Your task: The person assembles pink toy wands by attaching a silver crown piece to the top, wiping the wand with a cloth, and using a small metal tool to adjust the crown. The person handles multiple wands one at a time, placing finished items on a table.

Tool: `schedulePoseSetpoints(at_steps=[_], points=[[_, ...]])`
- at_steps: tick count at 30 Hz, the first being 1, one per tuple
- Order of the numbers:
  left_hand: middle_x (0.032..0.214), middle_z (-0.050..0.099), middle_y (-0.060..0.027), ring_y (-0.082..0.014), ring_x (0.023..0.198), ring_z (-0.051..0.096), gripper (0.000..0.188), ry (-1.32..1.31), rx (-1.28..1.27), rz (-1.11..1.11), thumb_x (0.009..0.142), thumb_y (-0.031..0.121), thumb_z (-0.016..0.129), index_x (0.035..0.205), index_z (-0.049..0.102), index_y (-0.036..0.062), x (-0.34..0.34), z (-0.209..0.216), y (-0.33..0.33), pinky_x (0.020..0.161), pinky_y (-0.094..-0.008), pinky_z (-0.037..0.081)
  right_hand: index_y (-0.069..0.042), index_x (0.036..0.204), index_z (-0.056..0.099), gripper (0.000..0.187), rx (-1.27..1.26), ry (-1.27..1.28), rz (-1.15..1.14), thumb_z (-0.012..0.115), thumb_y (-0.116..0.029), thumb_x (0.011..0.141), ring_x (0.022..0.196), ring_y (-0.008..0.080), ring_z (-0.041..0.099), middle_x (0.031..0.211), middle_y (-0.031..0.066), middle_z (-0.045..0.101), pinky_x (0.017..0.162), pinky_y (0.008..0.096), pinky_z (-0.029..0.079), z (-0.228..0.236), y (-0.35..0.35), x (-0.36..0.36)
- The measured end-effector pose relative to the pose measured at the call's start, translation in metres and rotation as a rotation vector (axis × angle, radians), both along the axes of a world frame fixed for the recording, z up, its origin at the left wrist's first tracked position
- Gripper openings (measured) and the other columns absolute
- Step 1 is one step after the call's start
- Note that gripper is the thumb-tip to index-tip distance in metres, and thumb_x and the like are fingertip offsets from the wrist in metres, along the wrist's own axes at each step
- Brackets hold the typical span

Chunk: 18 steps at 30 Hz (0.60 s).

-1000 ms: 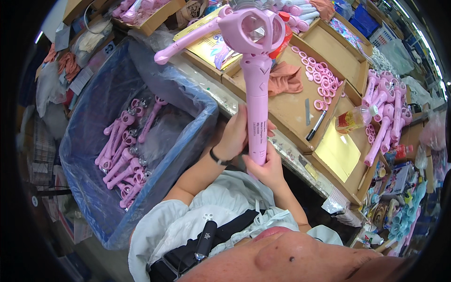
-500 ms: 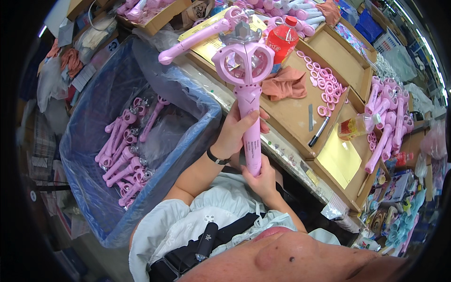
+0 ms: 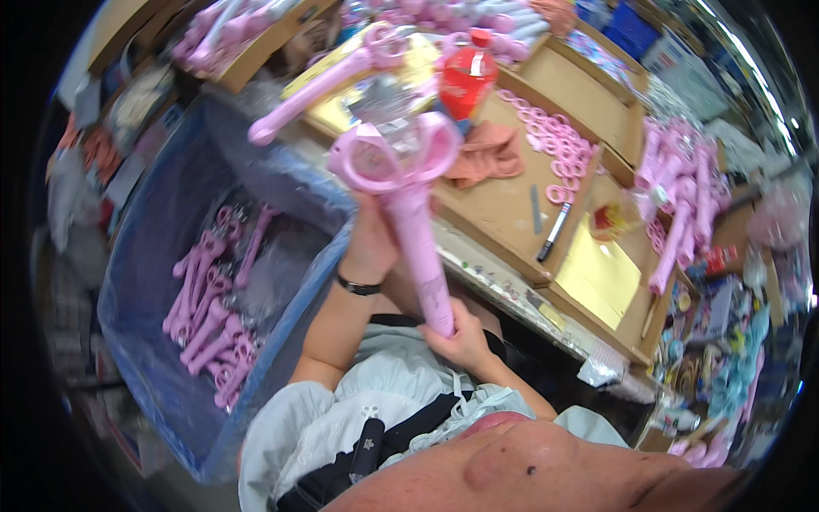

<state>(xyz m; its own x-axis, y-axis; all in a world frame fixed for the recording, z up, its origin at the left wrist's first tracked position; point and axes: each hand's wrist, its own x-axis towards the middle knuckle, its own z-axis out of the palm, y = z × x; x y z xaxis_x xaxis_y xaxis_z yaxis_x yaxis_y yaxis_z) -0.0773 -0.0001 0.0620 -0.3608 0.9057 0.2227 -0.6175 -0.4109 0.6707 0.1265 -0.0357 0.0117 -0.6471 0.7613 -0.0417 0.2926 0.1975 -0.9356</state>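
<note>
A pink toy wand [image 3: 415, 249] is held over my lap, its rounded open-frame head up and tilted to the left, with a blurred silvery crown at the top. My left hand [image 3: 373, 245] is closed around the upper handle just below the head, its fingers mostly hidden behind it. Lower down, my right hand [image 3: 461, 339] grips the bottom end of the handle. Another pink wand [image 3: 320, 90] lies beyond on yellow paper at the bench's edge.
At left stands a large bin lined with blue plastic [image 3: 141, 358], with several wands [image 3: 209, 328] inside. Cardboard trays [image 3: 490, 209] on the bench hold pink rings [image 3: 567, 145], an orange cloth [image 3: 488, 155], a black marker [image 3: 554, 232] and yellow paper [image 3: 601, 286]. A red-capped bottle [image 3: 468, 78] stands behind.
The wand's head has swung to the left and tipped over, while both hands keep hold. The whole view has shifted a little, and the wand is blurred by motion.
</note>
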Motion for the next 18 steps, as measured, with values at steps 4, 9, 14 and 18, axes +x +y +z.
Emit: schedulePoseSetpoints(at_steps=[4, 9, 14, 18], points=[[0.119, 0.055, -0.0155, -0.0292, 0.101, 0.059, 0.087, -0.071, -0.010, -0.015, 0.079, 0.073, 0.041, 0.136, 0.034, 0.0082, -0.017, 0.005, 0.020, 0.090, -0.0431, 0.047, -0.001, 0.121, 0.050, 0.052, -0.409, 0.177, 0.065, 0.074, -0.016, 0.077, 0.090, 0.0112, 0.057, 0.102, 0.0075, 0.062, 0.077, 0.0255, 0.047, 0.009, 0.001, 0.008], [0.109, 0.059, -0.0124, -0.0224, 0.099, 0.059, 0.039, 0.044, -0.134, -0.116, 0.098, 0.029, 0.044, 0.129, 0.039, 0.0067, -0.002, -0.017, 0.011, 0.091, -0.0377, 0.047, -0.004, 0.114, 0.049, 0.040, -0.358, 0.458, -0.242, 0.068, -0.017, 0.081, 0.069, 0.0157, 0.062, 0.082, 0.0072, 0.062, 0.062, 0.0301, 0.052, 0.055, 0.078, 0.028], [0.096, 0.062, -0.0087, -0.0174, 0.090, 0.060, 0.024, 0.088, -0.371, -0.134, 0.096, 0.015, 0.047, 0.115, 0.050, 0.0014, 0.018, -0.047, -0.016, 0.085, -0.0317, 0.049, 0.003, 0.102, 0.052, 0.035, 0.029, 0.260, -0.558, 0.068, -0.020, 0.080, 0.058, 0.0142, 0.060, 0.077, 0.0085, 0.060, 0.048, 0.0277, 0.050, 0.116, 0.275, 0.045], [0.093, 0.061, -0.0073, -0.0156, 0.087, 0.060, 0.021, 0.195, -0.430, -0.166, 0.096, 0.015, 0.048, 0.112, 0.052, 0.0014, 0.024, -0.058, -0.033, 0.084, -0.0293, 0.048, 0.002, 0.108, 0.059, 0.049, 0.292, -0.579, -0.987, 0.073, -0.020, 0.066, 0.078, 0.0252, 0.068, 0.097, 0.0199, 0.066, 0.069, 0.0369, 0.054, 0.115, 0.389, 0.043]])
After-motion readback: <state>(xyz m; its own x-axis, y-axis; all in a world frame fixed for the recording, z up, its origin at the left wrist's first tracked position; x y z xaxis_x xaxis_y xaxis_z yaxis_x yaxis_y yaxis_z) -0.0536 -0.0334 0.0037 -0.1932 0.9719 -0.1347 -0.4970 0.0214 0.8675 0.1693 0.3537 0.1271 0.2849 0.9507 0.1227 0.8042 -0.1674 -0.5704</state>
